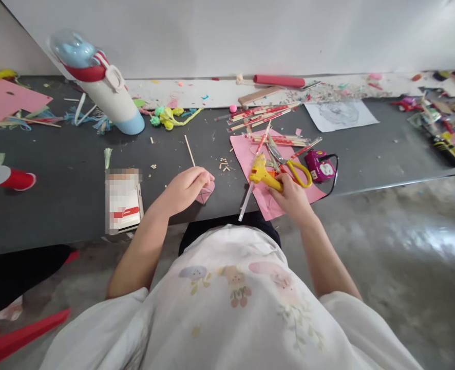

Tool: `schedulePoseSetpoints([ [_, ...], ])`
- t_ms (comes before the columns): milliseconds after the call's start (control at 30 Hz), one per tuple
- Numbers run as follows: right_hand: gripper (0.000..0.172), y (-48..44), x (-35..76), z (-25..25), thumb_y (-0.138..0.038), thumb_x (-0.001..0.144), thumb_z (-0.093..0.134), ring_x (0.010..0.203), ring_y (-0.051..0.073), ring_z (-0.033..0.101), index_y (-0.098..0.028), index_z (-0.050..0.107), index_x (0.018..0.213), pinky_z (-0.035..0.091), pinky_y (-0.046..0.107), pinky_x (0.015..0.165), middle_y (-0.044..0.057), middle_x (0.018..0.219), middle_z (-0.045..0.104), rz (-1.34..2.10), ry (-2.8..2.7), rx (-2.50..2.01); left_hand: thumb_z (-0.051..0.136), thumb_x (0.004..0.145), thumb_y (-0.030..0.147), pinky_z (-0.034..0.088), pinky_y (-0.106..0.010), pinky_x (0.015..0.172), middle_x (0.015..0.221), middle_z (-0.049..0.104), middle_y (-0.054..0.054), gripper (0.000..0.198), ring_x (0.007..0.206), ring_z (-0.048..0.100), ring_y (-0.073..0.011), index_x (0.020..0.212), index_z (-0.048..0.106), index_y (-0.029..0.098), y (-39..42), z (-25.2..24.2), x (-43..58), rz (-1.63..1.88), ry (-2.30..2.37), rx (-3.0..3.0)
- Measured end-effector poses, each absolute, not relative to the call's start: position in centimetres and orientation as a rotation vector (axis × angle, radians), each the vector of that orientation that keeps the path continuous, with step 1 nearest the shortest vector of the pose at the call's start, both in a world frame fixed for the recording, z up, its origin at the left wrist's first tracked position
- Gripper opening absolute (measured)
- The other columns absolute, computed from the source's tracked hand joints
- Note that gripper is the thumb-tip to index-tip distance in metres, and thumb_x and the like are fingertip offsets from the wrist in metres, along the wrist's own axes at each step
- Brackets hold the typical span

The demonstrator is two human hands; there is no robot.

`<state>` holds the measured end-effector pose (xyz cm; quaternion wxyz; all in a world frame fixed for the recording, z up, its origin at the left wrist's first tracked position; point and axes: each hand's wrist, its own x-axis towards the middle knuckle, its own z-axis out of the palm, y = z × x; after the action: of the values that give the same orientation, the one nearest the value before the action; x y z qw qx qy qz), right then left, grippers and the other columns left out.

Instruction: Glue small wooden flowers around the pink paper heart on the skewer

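My left hand (191,187) is closed at the table's near side, fingers pressed on a small folded pink paper piece (205,195). A thin wooden stick (189,149) extends from beneath these fingers toward the back; whether it joins the paper is hidden. My right hand (289,198) grips the handle of a yellow glue gun (264,174) above a pink sheet (268,205). Close to the gun lie a clear tube (246,201) and yellow-handled scissors (302,173). Small wooden bits (224,164) lie between my hands.
Behind the pink sheet are several wrapped wooden sticks (258,115). A purple device (320,165) with a black cord stands right of the glue gun. On the left are a tall bottle (108,92), a phone-like object (129,218) and a red thread spool (17,179).
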<state>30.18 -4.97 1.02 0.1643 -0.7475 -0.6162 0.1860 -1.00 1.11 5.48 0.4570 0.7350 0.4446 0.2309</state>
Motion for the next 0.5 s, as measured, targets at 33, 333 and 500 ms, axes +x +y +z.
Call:
schedulePoseSetpoints([
  [33,0.025,-5.0,30.2,0.9,-0.043,0.081,0.058,0.09,0.031,0.064,-0.024,0.05,0.095,0.044,0.038,0.071,0.011,0.097,0.07,0.546,-1.748,-2.142,0.037,0.1,0.052,0.051,-0.031,0.076,0.097,0.071,-0.008,0.046,0.087,0.066,-0.0185,0.096,0.067,0.018,0.8,5.1,-1.3,0.588,1.103,1.764],
  [333,0.044,-4.7,30.0,1.2,-0.044,0.08,0.062,0.074,0.028,0.064,-0.019,0.053,0.114,0.037,0.031,0.058,0.01,0.087,0.071,0.436,-1.885,-2.189,0.044,0.096,0.057,0.055,-0.035,0.089,0.101,0.072,-0.009,0.044,0.089,0.068,-0.0194,0.093,0.067,0.02,-1.5,2.8,-3.6,0.735,1.17,1.501],
  [500,0.053,-4.3,29.7,2.0,-0.044,0.087,0.058,0.072,0.027,0.065,-0.02,0.049,0.133,0.031,0.03,0.056,0.01,0.092,0.074,0.352,-2.152,-2.198,0.047,0.094,0.06,0.056,-0.036,0.092,0.108,0.072,-0.01,0.044,0.094,0.068,-0.0194,0.084,0.066,0.021,-2.3,2.3,-4.0,0.776,1.201,1.413],
])
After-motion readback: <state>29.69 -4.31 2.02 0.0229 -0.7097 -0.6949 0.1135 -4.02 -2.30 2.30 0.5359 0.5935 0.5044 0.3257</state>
